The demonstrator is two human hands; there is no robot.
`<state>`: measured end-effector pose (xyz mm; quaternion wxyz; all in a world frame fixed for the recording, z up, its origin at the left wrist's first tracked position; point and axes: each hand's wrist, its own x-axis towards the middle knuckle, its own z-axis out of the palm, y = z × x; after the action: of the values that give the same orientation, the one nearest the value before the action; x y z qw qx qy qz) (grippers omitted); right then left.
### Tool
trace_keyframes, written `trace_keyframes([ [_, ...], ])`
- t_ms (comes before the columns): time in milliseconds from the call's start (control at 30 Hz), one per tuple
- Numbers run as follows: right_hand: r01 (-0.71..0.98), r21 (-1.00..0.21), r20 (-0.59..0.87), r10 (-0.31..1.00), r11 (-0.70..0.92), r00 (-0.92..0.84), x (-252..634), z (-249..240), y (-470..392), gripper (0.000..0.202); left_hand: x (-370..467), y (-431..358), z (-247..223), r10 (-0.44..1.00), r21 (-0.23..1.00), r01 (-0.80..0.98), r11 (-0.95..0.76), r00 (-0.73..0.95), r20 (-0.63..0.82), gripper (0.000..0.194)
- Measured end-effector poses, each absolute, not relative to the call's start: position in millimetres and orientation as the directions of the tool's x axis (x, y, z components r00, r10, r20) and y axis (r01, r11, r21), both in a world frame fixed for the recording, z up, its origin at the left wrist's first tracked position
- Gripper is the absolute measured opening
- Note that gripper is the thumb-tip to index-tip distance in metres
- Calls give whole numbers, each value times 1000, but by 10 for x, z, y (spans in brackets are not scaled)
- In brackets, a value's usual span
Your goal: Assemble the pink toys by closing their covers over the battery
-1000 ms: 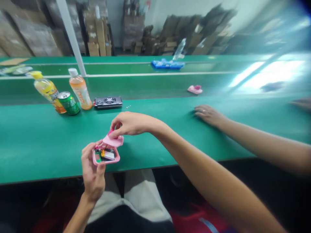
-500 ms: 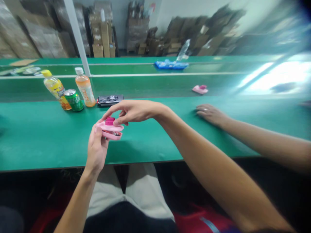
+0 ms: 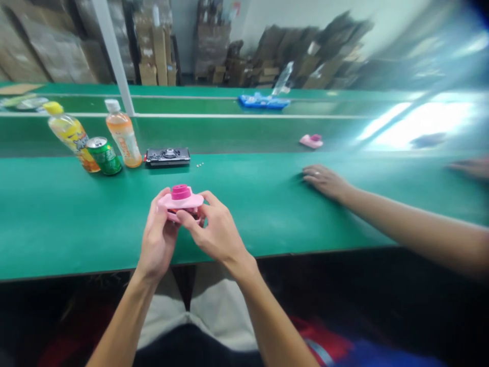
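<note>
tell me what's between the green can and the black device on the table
In the head view, a bottle of orange drink stands between the green can and the black device.

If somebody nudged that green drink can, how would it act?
The green can would probably tip fairly easily, being taller than it is wide, and might roll on its round side. Its smooth metal could slip over the flat green worktop. A sideways push might also knock the yellow-capped bottle close beside it. Its weight I can't judge.
</note>
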<state>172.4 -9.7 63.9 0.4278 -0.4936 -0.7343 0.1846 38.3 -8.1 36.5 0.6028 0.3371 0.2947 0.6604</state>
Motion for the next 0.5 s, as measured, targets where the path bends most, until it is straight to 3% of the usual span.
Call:
trace_keyframes([
  [267,543,-721,312,901,431,-302,1738,759,50,46,333,62,269,1000,735,-677,-26,-26,11,33],
  [500,472,-756,363,891,453,-274,1736,608,219,58,256,116,224,998,712,-700,56,46,-34,28],
])
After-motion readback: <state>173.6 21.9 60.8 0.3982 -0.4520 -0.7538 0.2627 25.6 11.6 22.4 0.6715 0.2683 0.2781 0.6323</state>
